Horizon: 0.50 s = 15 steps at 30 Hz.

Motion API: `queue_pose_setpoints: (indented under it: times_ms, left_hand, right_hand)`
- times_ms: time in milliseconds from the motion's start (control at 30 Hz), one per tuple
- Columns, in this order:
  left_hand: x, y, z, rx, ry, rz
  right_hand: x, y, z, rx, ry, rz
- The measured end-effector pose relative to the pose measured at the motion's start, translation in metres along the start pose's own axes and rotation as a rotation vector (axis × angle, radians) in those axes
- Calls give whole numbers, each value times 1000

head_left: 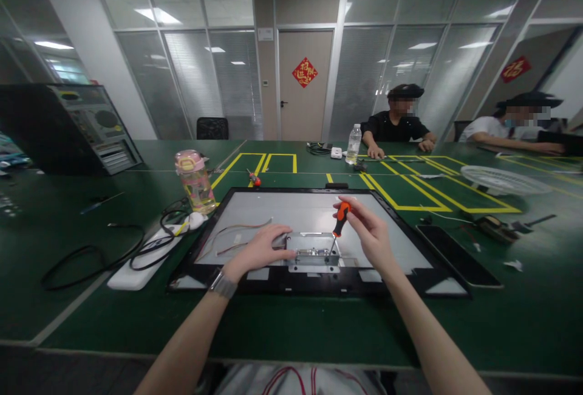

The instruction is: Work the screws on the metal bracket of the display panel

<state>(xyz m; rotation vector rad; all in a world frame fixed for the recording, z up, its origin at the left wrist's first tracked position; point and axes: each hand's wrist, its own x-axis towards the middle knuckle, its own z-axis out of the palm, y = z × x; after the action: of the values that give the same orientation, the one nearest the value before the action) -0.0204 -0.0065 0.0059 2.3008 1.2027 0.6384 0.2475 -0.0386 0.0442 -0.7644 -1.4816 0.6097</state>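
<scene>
An orange-and-black screwdriver (341, 220) is held upright, slightly tilted, in my right hand (370, 231). Its tip reaches down to the right part of a silver metal bracket (312, 243). My left hand (264, 246) grips the left end of that bracket, thumb along its front and fingers at the back. The bracket lies on the near middle of a flat display panel (382, 209) with a pale back and black frame. Thin wires (237, 229) run over the panel's left side. Whether the screwdriver tip sits in a screw is too small to tell.
Left of the panel are a white power strip (139, 261), black cables (82, 251) and a pink-lidded bottle (195, 185). A black phone-like slab (458, 255) lies to the right. Beyond are a red-handled tool (255, 180) and a clear bottle (353, 144). Two people sit across the green table.
</scene>
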Motion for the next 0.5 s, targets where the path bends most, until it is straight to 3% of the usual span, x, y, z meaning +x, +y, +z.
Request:
queue_pose_setpoints:
  times_ms: [200, 500]
  left_hand:
    - [1, 2, -1, -11, 1, -10]
    - [0, 2, -1, -6, -11, -15]
  right_hand:
    - [-2, -9, 1, 0, 4, -14]
    - [-5, -7, 8, -182, 28, -106]
